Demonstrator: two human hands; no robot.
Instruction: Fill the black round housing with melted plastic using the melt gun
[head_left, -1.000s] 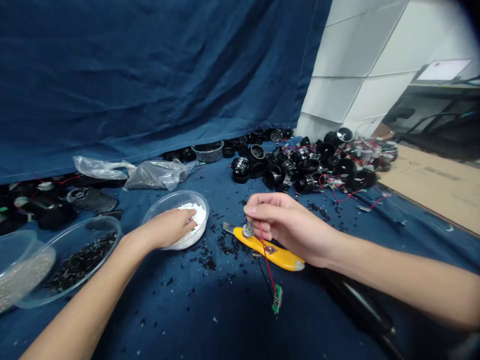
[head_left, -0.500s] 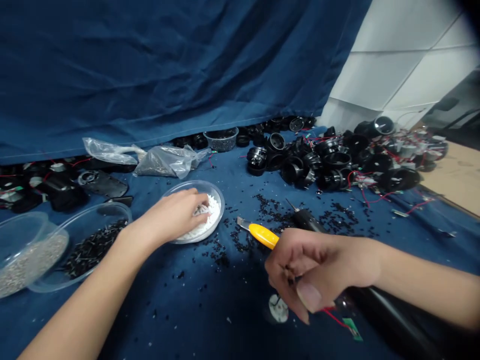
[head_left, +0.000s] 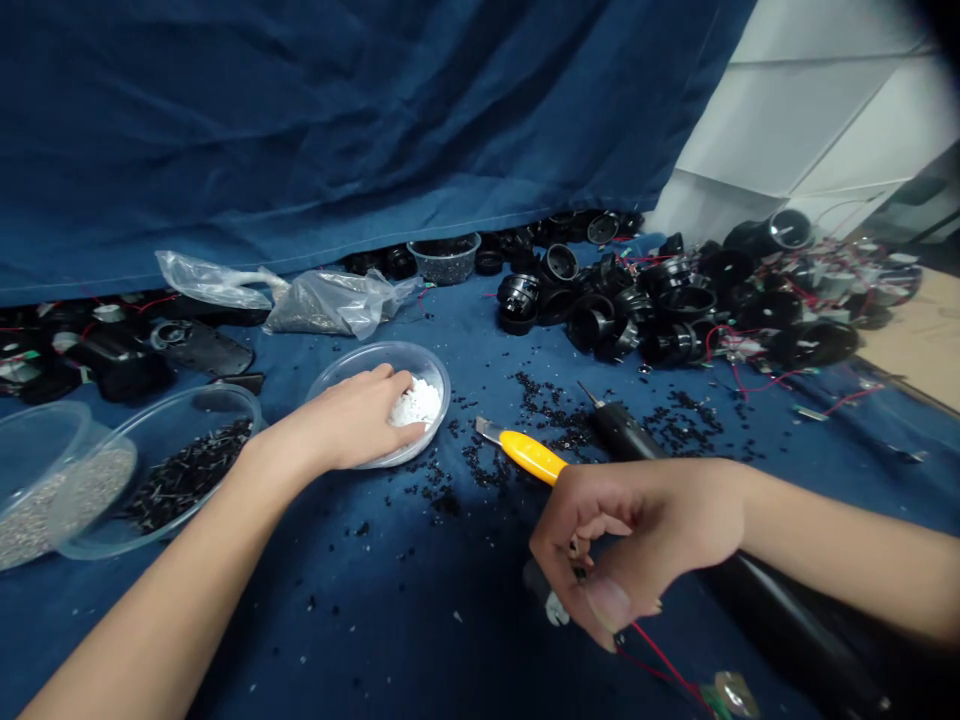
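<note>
My left hand (head_left: 360,420) reaches into a clear plastic bowl (head_left: 444,372) of small white pieces (head_left: 418,402). Its thumb and forefinger are apart at the pile, while the other fingers are largely hidden. At the lower right, my right hand (head_left: 622,550) is curled with thumb against fingers. From under them shows a small motor (head_left: 556,608) with a whitish end, mostly covered. Red wires (head_left: 664,655) run from below this hand to a small green circuit board (head_left: 720,697). A yellow-handled knife (head_left: 531,456) lies just beyond the right knuckles, its blade pointing left.
Tiny black parts (head_left: 544,405) are scattered mid-cloth. A black screwdriver-like tool (head_left: 622,430) lies behind my right hand. Black housings (head_left: 600,320) and wired parts pile up at back right. Bowls of black screws (head_left: 191,470) and greyish bits (head_left: 60,500) stand left; plastic bags (head_left: 330,305) lie behind.
My left thumb and fingers have shifted around the white pile. The motor's end has tilted under my right fingers, and the circuit board has slid lower. The view has moved slightly.
</note>
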